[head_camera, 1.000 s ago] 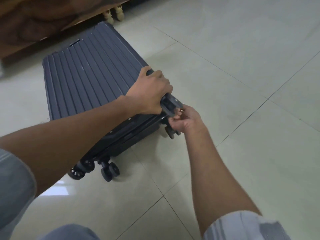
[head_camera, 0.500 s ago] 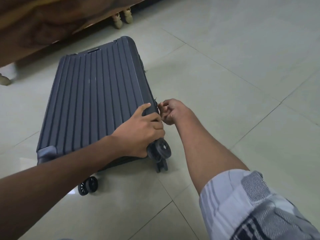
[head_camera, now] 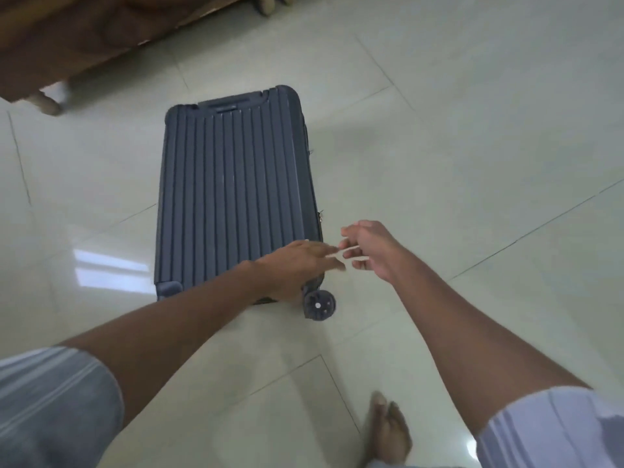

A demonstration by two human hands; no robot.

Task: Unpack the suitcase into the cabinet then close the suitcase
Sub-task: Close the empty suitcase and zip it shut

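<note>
Dark grey ribbed hard-shell suitcase lies flat on the pale tiled floor, lid down and seam looking closed all round, wheel end towards the person; one caster wheel sticks out at the near right corner. Zipper pull shows as a small tab on the right edge, roughly two thirds down. Left hand sits over the near right corner of the shell, fingers extended and loose, gripping nothing; whether the palm touches the lid I cannot tell, the frame is blurred. Right hand hovers just beside that corner, clear of the case, fingers loosely curled with thumb and forefinger apart, holding nothing. Fingertips of both hands nearly meet. Wooden furniture on turned legs stands at the top left, well apart from the case; cannot confirm it is the cabinet. A bare foot shows at the bottom edge. Judgement: case still zipped, so this is the opening step, nothing unpacked yet. Next move calls for the right hand to pinch the zipper pull and run it round the perimeter while the left hand steadies the shell, since the case will tend to slide on the glossy tile.
</note>
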